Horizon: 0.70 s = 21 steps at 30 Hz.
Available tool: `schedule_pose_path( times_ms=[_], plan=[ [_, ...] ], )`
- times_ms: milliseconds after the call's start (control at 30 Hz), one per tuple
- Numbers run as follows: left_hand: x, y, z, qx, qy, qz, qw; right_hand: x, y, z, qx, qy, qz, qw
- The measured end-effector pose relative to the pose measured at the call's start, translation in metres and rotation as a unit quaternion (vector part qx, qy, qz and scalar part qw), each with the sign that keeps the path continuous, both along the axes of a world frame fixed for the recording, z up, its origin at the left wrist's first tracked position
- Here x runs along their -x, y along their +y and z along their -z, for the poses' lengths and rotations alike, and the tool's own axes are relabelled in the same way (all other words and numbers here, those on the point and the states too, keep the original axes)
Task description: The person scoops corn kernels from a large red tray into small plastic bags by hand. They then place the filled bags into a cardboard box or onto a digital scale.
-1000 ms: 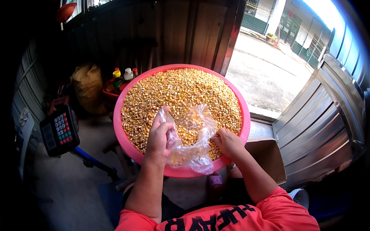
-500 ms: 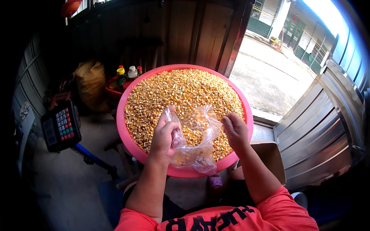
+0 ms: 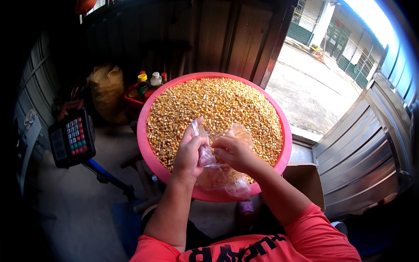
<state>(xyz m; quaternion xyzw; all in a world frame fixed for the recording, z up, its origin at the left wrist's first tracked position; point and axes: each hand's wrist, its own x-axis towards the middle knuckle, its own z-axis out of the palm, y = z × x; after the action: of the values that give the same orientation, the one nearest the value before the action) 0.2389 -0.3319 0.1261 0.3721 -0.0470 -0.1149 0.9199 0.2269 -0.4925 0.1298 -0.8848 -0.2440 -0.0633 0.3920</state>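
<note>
A wide pink basin (image 3: 143,131) stands in front of me, heaped with yellow dried corn kernels (image 3: 214,100). Over its near side, my left hand (image 3: 188,150) grips a clear plastic bag (image 3: 224,180), thumb and fingers closed on the film near its mouth. The bag's lower part hangs across the basin's near rim. My right hand (image 3: 235,153) is at the bag's opening with its fingers bent together. What those fingers hold, if anything, is hidden by the hand and the film.
A scale display with keys (image 3: 72,139) stands on a blue post at left. Beyond it is a tan sack (image 3: 107,94); a red container (image 3: 133,104) holds several capped bottles. A cardboard box (image 3: 305,181) sits right of the basin, near the open doorway and a ribbed metal door (image 3: 362,153).
My right hand has come leftward from the basin's right side to the bag's mouth. The left hand still grips the bag, and the view has shifted slightly.
</note>
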Motion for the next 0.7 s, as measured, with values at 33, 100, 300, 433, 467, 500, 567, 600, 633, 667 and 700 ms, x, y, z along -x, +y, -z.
schedule_pose_path(
  times_ms=[33,100,300,433,467,500,567,600,633,667,700],
  plan=[
    [0.000,-0.002,0.000,0.003,-0.002,0.001,1.000,0.004,-0.003,-0.001,-0.033,-0.002,0.008,0.999],
    [-0.001,-0.004,0.001,-0.002,-0.003,0.000,1.000,0.010,-0.013,0.000,-0.077,-0.039,0.037,0.996],
    [0.005,-0.002,-0.005,-0.009,0.010,0.011,1.000,0.033,-0.058,0.004,-0.111,-0.164,0.178,0.964],
    [0.003,-0.006,-0.004,-0.025,0.011,0.006,1.000,0.057,-0.064,0.009,-0.068,-0.142,0.193,0.968],
    [0.003,-0.007,-0.003,-0.031,0.013,0.001,0.999,0.060,-0.062,0.008,-0.054,-0.135,0.192,0.971],
    [0.003,-0.007,-0.003,-0.033,0.011,0.002,0.999,0.059,-0.062,0.008,-0.025,-0.123,0.213,0.969],
    [0.004,-0.011,-0.003,-0.033,0.008,0.006,0.999,0.050,-0.060,0.004,-0.038,-0.078,0.248,0.965],
    [0.005,-0.011,-0.003,-0.036,0.008,0.009,0.999,0.044,-0.057,0.002,-0.045,-0.055,0.265,0.962],
    [0.005,-0.011,-0.003,-0.038,0.007,0.010,0.999,0.040,-0.052,-0.001,-0.041,-0.053,0.269,0.961],
    [0.006,-0.010,-0.004,-0.040,0.006,0.012,0.999,0.035,-0.053,0.000,-0.016,-0.053,0.245,0.968],
    [0.006,-0.011,-0.006,-0.041,0.006,0.009,0.999,0.027,-0.057,0.007,0.009,-0.052,0.220,0.974]
  ],
)
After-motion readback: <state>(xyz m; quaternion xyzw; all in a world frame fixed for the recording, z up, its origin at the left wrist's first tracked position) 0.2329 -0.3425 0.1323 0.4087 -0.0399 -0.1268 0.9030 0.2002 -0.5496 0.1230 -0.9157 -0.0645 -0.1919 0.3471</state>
